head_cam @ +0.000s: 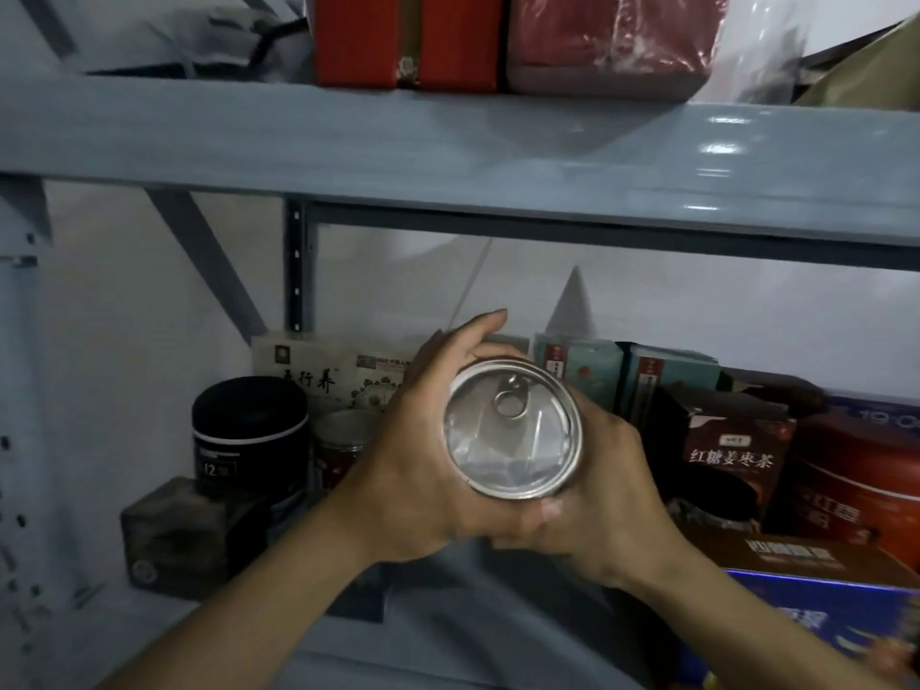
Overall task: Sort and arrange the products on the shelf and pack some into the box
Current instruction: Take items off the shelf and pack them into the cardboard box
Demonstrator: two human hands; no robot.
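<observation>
Before the lower shelf, both hands, left and right, gripped a pull-tab can; tilted, it risked slipping onto jars below

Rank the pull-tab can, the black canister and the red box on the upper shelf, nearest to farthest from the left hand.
1. Pull-tab can: held in the left hand.
2. Black canister: left, lower shelf.
3. Red box: upper shelf, above.

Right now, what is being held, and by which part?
A pull-tab can, gripped around its side wall by the left hand and right hand, lid facing the camera.
</observation>
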